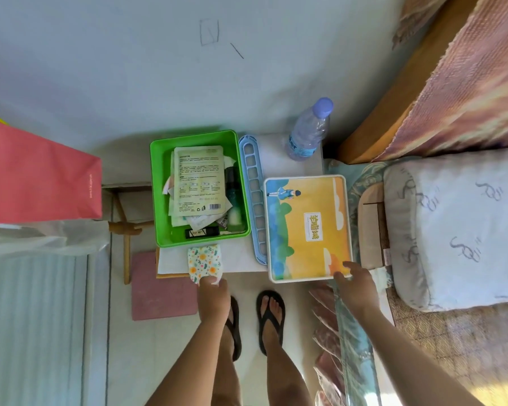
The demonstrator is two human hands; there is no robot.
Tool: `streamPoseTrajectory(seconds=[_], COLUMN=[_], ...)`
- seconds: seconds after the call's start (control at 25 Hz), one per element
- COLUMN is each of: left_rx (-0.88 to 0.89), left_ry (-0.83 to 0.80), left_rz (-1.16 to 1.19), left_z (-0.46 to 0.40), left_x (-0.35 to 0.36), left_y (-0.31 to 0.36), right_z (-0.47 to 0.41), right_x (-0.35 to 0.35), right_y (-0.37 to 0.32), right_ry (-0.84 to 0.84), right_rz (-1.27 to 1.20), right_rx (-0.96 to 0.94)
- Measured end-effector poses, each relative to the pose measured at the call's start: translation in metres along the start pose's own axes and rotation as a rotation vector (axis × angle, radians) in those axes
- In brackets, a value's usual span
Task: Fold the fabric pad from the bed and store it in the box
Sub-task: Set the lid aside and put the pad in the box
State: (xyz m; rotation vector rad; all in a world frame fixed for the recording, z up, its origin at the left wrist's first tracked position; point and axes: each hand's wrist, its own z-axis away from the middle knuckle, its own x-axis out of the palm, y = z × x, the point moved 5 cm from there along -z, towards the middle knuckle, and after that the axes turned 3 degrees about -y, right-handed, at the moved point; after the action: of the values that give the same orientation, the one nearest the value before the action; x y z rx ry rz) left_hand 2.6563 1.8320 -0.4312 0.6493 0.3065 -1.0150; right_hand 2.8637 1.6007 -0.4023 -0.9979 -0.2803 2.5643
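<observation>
A small folded fabric pad (204, 261) with a yellow and green flower print lies at the near edge of the white bedside table (279, 153), just in front of the green box. My left hand (213, 297) pinches its near corner. The green box (156, 194) is open and holds paper packets, a dark bottle and a black tube. My right hand (355, 285) rests with fingers spread on the near right corner of a flat orange and blue illustrated box (307, 227).
A blue plastic rack (254, 197) lies between the two boxes. A water bottle (310, 130) stands at the back. The bed with a pillow (458, 224) is to the right, a red paper bag (38, 174) to the left, a pink mat (159, 288) and my sandalled feet below.
</observation>
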Motion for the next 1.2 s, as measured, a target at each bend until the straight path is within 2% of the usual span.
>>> streamPoseTrajectory(seconds=[0.16, 0.32, 0.44, 0.64, 0.8, 1.04, 1.2], left_rx=[-0.140, -0.248, -0.283, -0.300, -0.224, -0.001, 0.081], left_ry=[0.057, -0.038, -0.186, -0.172, -0.191, -0.292, -0.177], left_rz=[0.129, 0.330, 0.564, 0.755, 0.918, 0.880, 0.836], left_z=[-0.018, -0.034, -0.038, -0.039, -0.029, 0.003, -0.010], left_x=[-0.034, -0.033, -0.022, -0.023, -0.041, -0.072, -0.093], left_y=[-0.023, -0.037, -0.038, -0.033, -0.021, -0.002, 0.049], right_z=[0.012, 0.018, 0.025, 0.036, 0.049, 0.070, 0.076], right_x=[0.021, 0.048, 0.071, 0.089, 0.092, 0.085, 0.080], right_y=[-0.037, -0.071, -0.091, -0.103, -0.116, -0.141, -0.153], right_ry=[-0.124, -0.263, -0.318, -0.344, -0.337, -0.348, -0.344], right_rz=[0.313, 0.587, 0.691, 0.762, 0.857, 0.851, 0.834], right_rx=[-0.123, -0.223, -0.289, -0.330, -0.365, -0.376, -0.384])
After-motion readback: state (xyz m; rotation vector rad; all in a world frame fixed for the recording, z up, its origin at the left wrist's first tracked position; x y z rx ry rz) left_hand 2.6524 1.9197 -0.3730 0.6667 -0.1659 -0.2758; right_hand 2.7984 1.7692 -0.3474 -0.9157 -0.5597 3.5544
